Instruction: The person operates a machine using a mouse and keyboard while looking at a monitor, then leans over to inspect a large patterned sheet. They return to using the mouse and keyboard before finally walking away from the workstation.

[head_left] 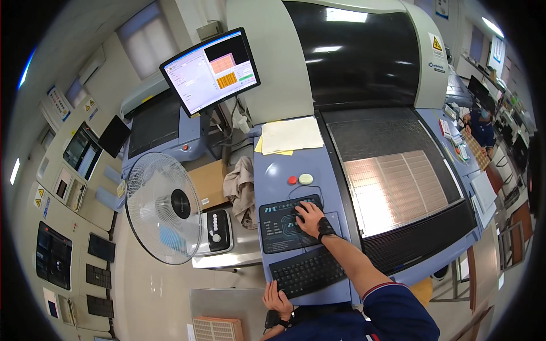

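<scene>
My right hand [310,219] rests over a dark computer mouse on a black mouse pad [278,236]. The palm hides most of the mouse, and a thin cable loops up from it. Below the pad lies a black keyboard [310,273], tilted slightly. At the keyboard's lower left corner is my left hand [276,300], its fingers stretched out and touching the edge, holding nothing. Both wrists wear dark bands. To the right, a panel sheet [395,187] with a copper-coloured grid pattern lies flat on the machine's black bed [375,133].
A lit monitor [213,71] hangs at upper left. Red and pale buttons [298,179] and papers [291,135] sit above the pad. A fan [165,207] and cardboard box [209,183] stand left. Stacked panels [217,328] lie lower left. Another person [480,128] sits far right.
</scene>
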Available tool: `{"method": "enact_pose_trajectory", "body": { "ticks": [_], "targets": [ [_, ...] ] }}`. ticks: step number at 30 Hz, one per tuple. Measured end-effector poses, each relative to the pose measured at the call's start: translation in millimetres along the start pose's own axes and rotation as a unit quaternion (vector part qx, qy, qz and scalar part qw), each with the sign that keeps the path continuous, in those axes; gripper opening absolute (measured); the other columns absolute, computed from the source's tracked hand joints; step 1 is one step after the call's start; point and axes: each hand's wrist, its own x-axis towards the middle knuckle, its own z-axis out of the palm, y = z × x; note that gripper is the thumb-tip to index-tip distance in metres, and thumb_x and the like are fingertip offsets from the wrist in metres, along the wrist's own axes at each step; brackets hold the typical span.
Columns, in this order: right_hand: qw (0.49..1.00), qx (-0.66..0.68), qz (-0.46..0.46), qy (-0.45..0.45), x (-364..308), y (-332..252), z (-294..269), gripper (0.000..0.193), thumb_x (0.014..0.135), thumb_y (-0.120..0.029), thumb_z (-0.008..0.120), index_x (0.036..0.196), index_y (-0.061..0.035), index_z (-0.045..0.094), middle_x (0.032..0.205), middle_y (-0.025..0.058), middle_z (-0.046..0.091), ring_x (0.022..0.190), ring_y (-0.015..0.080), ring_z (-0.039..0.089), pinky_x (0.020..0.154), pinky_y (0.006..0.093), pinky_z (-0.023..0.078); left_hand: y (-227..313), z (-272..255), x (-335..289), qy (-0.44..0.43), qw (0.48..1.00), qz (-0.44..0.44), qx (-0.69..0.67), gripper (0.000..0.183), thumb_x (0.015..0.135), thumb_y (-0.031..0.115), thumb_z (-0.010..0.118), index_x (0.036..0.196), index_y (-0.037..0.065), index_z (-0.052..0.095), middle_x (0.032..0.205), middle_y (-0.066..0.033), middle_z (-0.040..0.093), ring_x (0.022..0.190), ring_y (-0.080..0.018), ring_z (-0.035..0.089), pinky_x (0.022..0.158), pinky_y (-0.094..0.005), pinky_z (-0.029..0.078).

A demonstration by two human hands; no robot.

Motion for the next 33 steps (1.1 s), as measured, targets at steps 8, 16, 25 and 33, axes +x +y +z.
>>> {"method": "enact_pose_trajectory", "body": {
  "ticks": [8,16,25,33],
  "targets": [
    [1.0,0.001,0.002,0.004,0.3,-1.3,-3.8,0.035,0.084,-0.019,0.071,0.118,-0.01,0.066,0.128,0.0159,0.061,0.118,0.0363,0.057,0.1,0.0478,0.049,-1.7,2.0,-1.2,0.002,1.0,0.003,0.004,0.045,0.095,0.023,0.045,0.124,-0.004,0.065,0.124,-0.0195,0.067,0.124,-0.0387,0.057,0.107,-0.0484,0.037],
    [1.0,-0.01,0.005,0.005,-2.3,0.7,-1.8,0.035,0.084,-0.019,0.071,0.117,-0.0099,0.067,0.127,0.0152,0.061,0.118,0.0365,0.057,0.1,0.0481,0.049,-1.7,1.5,-2.8,-0.005,1.0,0.0,0.005,0.044,0.096,0.023,0.045,0.125,-0.004,0.065,0.125,-0.0196,0.067,0.125,-0.0389,0.056,0.106,-0.0486,0.037],
    [1.0,0.006,-0.004,-0.014,-2.2,0.3,-1.0,0.037,0.087,-0.022,0.071,0.122,-0.014,0.064,0.133,0.0124,0.059,0.123,0.0351,0.056,0.095,0.0501,0.052,-0.1,0.3,-1.5,-0.005,1.0,-0.008,0.001,0.044,0.095,0.022,0.045,0.125,-0.005,0.064,0.125,-0.0204,0.066,0.126,-0.0395,0.055,0.107,-0.0494,0.037],
    [1.0,0.004,-0.002,-0.022,-1.3,0.0,-1.1,0.036,0.088,-0.023,0.071,0.123,-0.0148,0.065,0.134,0.0127,0.059,0.125,0.0347,0.056,0.095,0.051,0.053,2.9,-3.2,1.5,-0.013,1.0,-0.012,0.0,0.044,0.094,0.02,0.046,0.124,-0.005,0.065,0.124,-0.0203,0.067,0.126,-0.0396,0.055,0.107,-0.05,0.037]
  ]
}}
